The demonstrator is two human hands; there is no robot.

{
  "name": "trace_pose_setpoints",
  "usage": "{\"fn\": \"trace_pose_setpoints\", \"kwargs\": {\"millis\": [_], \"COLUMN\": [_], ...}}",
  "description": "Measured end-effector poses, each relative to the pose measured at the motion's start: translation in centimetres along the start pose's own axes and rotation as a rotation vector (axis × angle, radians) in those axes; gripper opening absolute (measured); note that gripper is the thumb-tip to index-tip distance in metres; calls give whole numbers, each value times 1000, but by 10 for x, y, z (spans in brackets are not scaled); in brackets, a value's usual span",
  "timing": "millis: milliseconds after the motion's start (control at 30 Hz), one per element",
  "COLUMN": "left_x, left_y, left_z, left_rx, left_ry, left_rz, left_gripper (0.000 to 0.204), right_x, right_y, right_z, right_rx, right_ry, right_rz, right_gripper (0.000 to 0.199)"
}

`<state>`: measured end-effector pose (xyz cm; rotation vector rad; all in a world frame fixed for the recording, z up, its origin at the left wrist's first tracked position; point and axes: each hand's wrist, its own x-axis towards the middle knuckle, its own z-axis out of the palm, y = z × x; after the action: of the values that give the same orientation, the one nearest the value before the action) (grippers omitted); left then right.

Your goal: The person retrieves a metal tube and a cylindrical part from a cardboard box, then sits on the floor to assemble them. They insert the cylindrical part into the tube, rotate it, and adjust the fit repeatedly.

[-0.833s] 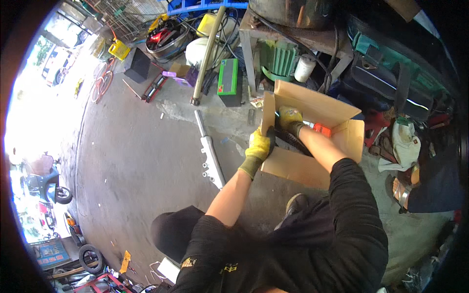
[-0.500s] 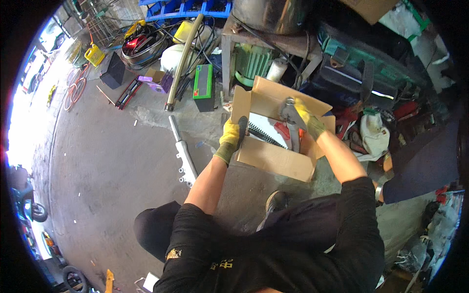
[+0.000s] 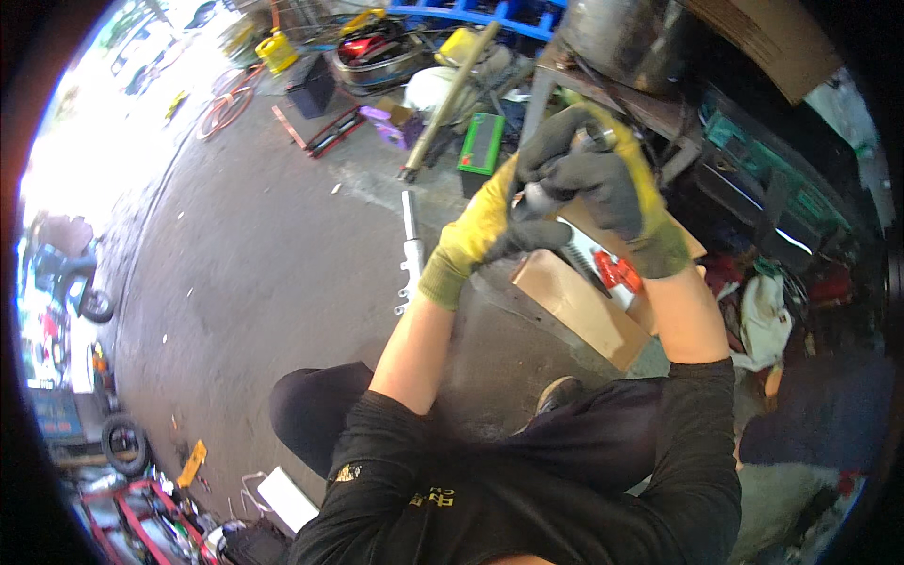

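Both my hands wear yellow gloves with dark grey palms and are raised close to the camera. My left hand (image 3: 480, 231) and my right hand (image 3: 603, 184) are closed around the top end of a grey metal shock absorber (image 3: 541, 196). Its black coil spring and a red part (image 3: 617, 271) hang down below my right wrist. Under it sits an open brown cardboard box (image 3: 574, 306) on the concrete floor, partly hidden by my forearms.
A silver fork leg (image 3: 410, 250) lies on the floor left of the box. Behind it are a green battery-like block (image 3: 482, 141), a long tan tube (image 3: 452, 94) and a yellow canister (image 3: 276, 52). Cluttered parts fill the right side. A small tyre (image 3: 122, 438) lies at lower left.
My hands have risen out of the cardboard box and come together near the camera, lifting the shock absorber up with them. My view has shifted slightly.
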<state>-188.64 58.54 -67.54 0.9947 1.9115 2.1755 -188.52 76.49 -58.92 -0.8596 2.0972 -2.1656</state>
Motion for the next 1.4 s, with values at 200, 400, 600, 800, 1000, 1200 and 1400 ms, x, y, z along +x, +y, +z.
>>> {"fn": "trace_pose_setpoints", "kwargs": {"millis": [200,400,600,800,1000,1200,1400], "left_x": [-70,-108,-105,-119,-121,-126,-128], "left_y": [-77,-120,-173,-188,-156,-144,-170], "left_z": [-15,-20,-29,-40,-36,-30,-34], "left_rx": [142,437,447,588,461,414,357], "left_ry": [550,584,750,642,685,655,655], "left_rz": [-205,-613,-195,-411,-400,-398,-437], "left_gripper": [66,32,52,38,40,38,47], "right_x": [8,-14,-9,4,24,20,22], "right_y": [113,182,211,212,166,127,149], "right_z": [73,99,98,114,117,120,112], "right_rx": [107,110,57,117,244,183,-1], "right_ry": [-98,-137,-113,-80,-137,-99,-114], "right_rz": [326,234,238,284,383,438,246], "right_gripper": [23,21,22,19,23,23,22]}}
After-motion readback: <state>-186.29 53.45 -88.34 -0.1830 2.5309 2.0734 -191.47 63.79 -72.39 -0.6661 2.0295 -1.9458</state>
